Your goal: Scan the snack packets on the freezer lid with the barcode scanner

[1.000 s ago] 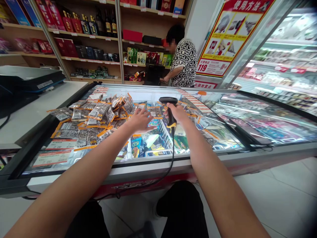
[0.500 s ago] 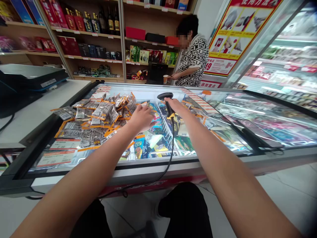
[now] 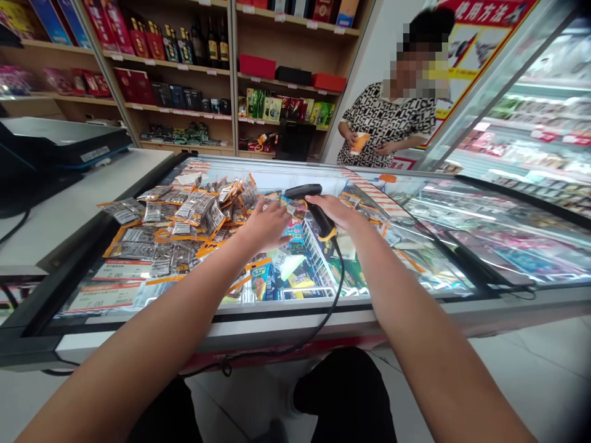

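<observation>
My right hand (image 3: 333,210) is closed round a black barcode scanner (image 3: 318,212) with a yellow-tipped handle and a dark cable trailing from its base. The scanner's head is turned to the left, above the glass top of the chest freezer (image 3: 277,311). Left of it, my left hand (image 3: 270,224) hovers palm down, its fingers stretched out and holding nothing that I can see. Beside that hand lies a heap of clear, orange-edged snack packets (image 3: 196,209) on the glass. Under the glass, colourful packs (image 3: 295,271) sit in white wire baskets.
Price cards (image 3: 104,295) lie at the freezer's front left. A white counter (image 3: 50,215) with a dark device stands at the left. Across the freezer is a person (image 3: 385,123) holding an orange-and-white paper cup (image 3: 359,144). Wooden shelves (image 3: 175,64) line the back; a lit display case (image 3: 549,123) stands right.
The scanner in my right hand has turned, its head shifting left and down and its handle base swinging right. The person opposite has moved right and turned more towards me.
</observation>
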`<act>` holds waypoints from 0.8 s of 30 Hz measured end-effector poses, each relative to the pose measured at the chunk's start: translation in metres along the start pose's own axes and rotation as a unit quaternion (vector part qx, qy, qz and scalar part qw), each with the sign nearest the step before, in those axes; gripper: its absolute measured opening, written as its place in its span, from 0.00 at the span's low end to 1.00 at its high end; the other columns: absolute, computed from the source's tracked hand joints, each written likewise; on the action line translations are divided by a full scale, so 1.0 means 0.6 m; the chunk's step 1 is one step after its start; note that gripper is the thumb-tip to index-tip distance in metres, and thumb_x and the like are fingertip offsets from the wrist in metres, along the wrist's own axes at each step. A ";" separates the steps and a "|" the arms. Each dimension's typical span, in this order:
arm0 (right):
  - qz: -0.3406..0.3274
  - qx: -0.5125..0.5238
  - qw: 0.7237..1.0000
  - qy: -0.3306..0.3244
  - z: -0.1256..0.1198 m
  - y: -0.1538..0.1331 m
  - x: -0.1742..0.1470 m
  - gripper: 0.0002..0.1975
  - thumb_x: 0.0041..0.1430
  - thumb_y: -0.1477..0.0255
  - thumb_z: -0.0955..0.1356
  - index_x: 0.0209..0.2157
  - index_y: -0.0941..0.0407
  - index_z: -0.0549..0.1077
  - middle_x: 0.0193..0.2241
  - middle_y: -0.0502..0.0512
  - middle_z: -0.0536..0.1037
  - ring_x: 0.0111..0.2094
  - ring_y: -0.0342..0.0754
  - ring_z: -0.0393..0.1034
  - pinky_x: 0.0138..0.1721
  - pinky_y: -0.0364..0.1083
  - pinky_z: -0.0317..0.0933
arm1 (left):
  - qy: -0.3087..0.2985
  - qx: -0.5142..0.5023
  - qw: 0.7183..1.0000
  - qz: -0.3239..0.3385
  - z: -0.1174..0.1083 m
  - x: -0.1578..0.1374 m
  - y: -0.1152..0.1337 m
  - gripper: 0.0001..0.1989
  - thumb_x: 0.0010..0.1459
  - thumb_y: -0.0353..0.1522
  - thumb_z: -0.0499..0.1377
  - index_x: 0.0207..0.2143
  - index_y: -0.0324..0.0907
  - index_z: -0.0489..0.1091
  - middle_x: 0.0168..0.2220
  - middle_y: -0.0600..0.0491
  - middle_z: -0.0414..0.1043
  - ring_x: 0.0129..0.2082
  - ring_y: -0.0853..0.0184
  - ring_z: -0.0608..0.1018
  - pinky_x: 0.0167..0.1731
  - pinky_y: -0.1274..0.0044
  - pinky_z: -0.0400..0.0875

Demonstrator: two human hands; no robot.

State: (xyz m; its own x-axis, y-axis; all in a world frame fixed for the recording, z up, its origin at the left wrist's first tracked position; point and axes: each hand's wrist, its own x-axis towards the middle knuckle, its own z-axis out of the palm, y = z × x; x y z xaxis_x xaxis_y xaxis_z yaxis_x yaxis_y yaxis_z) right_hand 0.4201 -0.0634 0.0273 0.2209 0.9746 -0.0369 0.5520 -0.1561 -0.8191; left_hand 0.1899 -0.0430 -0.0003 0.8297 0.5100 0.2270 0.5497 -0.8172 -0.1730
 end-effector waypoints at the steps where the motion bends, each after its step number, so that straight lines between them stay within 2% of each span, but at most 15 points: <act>1: -0.005 0.012 1.000 0.005 0.000 0.000 -0.010 0.20 0.65 0.51 0.70 0.35 0.55 0.77 0.27 0.56 0.79 0.29 0.51 0.72 0.33 0.47 0.67 | -0.019 -0.024 0.999 0.021 0.003 0.000 0.001 0.28 0.72 0.46 0.53 0.66 0.42 0.68 0.66 0.41 0.70 0.67 0.48 0.67 0.67 0.54 0.55; 4: 0.002 0.050 0.999 0.008 -0.001 -0.006 -0.028 0.19 0.67 0.54 0.69 0.33 0.55 0.76 0.26 0.56 0.79 0.27 0.50 0.72 0.30 0.46 0.67 | -0.053 -0.071 0.995 0.043 0.009 0.002 0.005 0.32 0.73 0.51 0.49 0.70 0.44 0.63 0.71 0.42 0.66 0.70 0.50 0.66 0.70 0.55 0.51; 8: 0.053 0.091 0.994 0.016 -0.002 -0.012 -0.031 0.18 0.69 0.56 0.67 0.30 0.53 0.73 0.23 0.57 0.78 0.23 0.52 0.71 0.29 0.49 0.68 | -0.051 -0.065 0.995 0.055 0.009 0.005 0.020 0.32 0.73 0.53 0.48 0.67 0.44 0.67 0.69 0.41 0.68 0.66 0.50 0.71 0.70 0.58 0.50; 14: 0.075 0.075 0.994 -0.021 -0.002 -0.011 -0.029 0.19 0.65 0.53 0.69 0.27 0.52 0.71 0.20 0.56 0.77 0.20 0.53 0.70 0.26 0.50 0.66 | -0.050 -0.040 0.996 0.059 0.003 0.010 0.040 0.36 0.72 0.55 0.45 0.67 0.39 0.67 0.66 0.37 0.69 0.64 0.46 0.73 0.65 0.59 0.57; 24: 0.076 0.068 0.994 -0.032 -0.001 -0.026 -0.041 0.18 0.68 0.54 0.66 0.29 0.52 0.70 0.21 0.56 0.77 0.22 0.52 0.71 0.28 0.49 0.66 | -0.059 -0.044 0.995 0.062 0.002 0.009 0.039 0.38 0.73 0.55 0.43 0.70 0.38 0.64 0.71 0.37 0.64 0.67 0.43 0.70 0.67 0.56 0.55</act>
State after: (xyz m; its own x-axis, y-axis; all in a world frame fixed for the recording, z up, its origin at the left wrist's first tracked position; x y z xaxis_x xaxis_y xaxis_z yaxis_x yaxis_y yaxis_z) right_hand 0.4063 -0.0852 0.0415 0.2388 0.9505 -0.1986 0.4020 -0.2830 -0.8708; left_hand 0.2073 -0.0592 -0.0046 0.8990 0.4276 0.0941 0.4362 -0.8935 -0.1064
